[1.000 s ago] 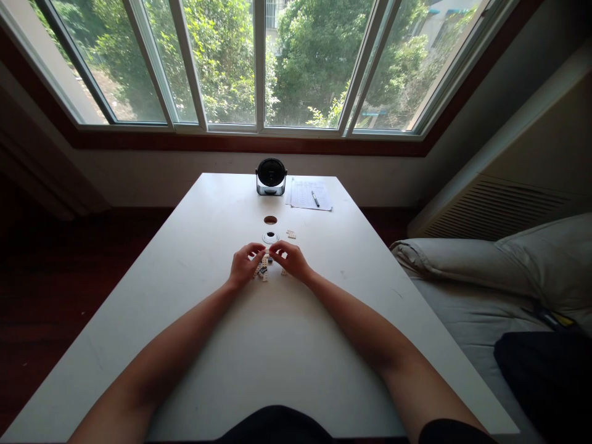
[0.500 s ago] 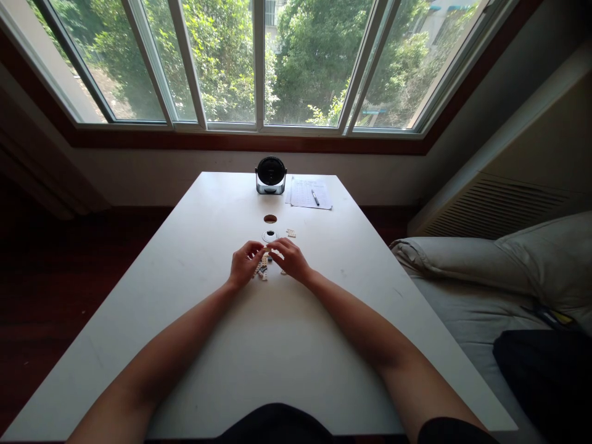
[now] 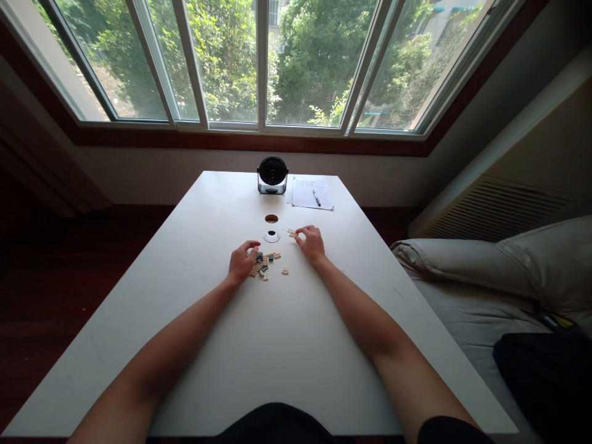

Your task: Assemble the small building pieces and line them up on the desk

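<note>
My right hand point(image 3: 312, 243) is at the small beige building bricks point(image 3: 291, 233) right of the round white ring, thumb and forefinger closed on one at their edge. My left hand point(image 3: 241, 262) rests at the left side of a loose pile of beige and grey building bricks point(image 3: 265, 266). Its thumb and forefinger are a little apart, with nothing visible between them; the other fingers curl out of sight. Another small beige brick point(image 3: 285, 271) lies apart, right of the pile.
On the white table point(image 3: 277, 345) are a round white ring point(image 3: 271, 237), a hole point(image 3: 271, 219), a small black fan point(image 3: 272, 172), and papers point(image 3: 305, 192) with a pen point(image 3: 317, 198) on them. A cushioned seat point(image 3: 462, 296) stands along the right side, and a window is beyond the table.
My hands, earlier together over the pile around a small yellowish piece, have parted. My right hand has moved right and away to the beige bricks; my left hand has stayed by the pile.
</note>
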Demonstrator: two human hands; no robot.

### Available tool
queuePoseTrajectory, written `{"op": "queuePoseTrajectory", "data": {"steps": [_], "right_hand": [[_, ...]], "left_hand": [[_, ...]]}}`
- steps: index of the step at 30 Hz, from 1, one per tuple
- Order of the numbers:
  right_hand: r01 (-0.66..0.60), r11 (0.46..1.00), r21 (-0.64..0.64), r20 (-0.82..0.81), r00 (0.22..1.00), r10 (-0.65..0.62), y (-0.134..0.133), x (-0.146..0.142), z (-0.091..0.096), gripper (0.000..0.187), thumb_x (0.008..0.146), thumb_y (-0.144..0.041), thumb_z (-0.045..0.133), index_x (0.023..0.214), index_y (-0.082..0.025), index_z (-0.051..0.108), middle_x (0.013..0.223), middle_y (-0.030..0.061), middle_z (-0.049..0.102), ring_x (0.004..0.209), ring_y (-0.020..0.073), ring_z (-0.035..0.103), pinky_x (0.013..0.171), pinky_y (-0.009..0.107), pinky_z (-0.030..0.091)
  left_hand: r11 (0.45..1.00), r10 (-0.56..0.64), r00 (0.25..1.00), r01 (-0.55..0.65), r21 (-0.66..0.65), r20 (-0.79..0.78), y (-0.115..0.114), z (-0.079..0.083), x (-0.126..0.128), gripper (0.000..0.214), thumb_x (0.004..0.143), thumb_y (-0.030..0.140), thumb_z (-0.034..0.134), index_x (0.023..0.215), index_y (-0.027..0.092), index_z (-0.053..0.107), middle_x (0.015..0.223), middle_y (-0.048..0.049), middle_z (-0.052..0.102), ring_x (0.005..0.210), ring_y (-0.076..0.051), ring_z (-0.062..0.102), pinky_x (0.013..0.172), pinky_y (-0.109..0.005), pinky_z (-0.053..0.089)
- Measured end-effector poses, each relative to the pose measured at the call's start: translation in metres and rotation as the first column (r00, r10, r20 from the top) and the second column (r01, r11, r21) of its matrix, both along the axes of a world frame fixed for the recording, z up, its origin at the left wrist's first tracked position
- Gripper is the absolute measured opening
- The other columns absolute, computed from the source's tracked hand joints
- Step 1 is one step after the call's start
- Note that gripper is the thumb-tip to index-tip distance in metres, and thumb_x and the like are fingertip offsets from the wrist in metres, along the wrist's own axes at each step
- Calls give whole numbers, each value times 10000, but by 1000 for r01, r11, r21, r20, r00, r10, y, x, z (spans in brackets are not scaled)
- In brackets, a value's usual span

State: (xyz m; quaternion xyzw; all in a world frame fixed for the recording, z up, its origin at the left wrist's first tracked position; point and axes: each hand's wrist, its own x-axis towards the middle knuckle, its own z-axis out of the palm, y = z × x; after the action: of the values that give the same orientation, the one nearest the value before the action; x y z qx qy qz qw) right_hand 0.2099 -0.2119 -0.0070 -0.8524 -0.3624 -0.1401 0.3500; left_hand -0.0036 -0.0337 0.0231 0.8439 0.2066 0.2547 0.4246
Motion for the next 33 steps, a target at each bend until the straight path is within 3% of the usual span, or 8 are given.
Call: {"op": "queuePoseTrajectory", "data": {"steps": [6,15,25,33], "right_hand": [[61,996,-60,-71,995,-65,5,12,-11,158,903,-320,644,1031,-269,721,993,69,592,1004,248,514,921,365,424],[78,989,-128,-62,994,-86,9,17,-14,206,903,-366,646,1068,-264,716,1013,73,592,1023,248,505,932,371,405],[78,985,-151,-43,995,-85,11,17,-14,175,891,-373,654,974,-229,708,1008,85,588,1029,261,503,922,391,416],[10,992,-124,17,1000,-8,14,23,-17,169,923,-340,609,1015,-219,683,1065,83,603,1052,256,504,947,393,423]], "left_hand": [[1000,9,999,-8,22,-36,0,1,0,339,893,395,505,1072,212,727,745,-5,687,547,-117,511,556,-251,413],[999,10,999,-9,39,-40,-1,2,0,319,893,372,500,1061,218,723,759,-3,691,556,-117,512,564,-252,415],[999,1,1000,0,38,-14,1,1,1,271,891,343,523,1023,219,724,820,-18,710,666,-156,594,651,-283,456],[1000,0,1000,0,30,-3,2,-1,2,248,890,326,533,1007,219,723,876,-31,720,721,-168,616,695,-301,472]]}}
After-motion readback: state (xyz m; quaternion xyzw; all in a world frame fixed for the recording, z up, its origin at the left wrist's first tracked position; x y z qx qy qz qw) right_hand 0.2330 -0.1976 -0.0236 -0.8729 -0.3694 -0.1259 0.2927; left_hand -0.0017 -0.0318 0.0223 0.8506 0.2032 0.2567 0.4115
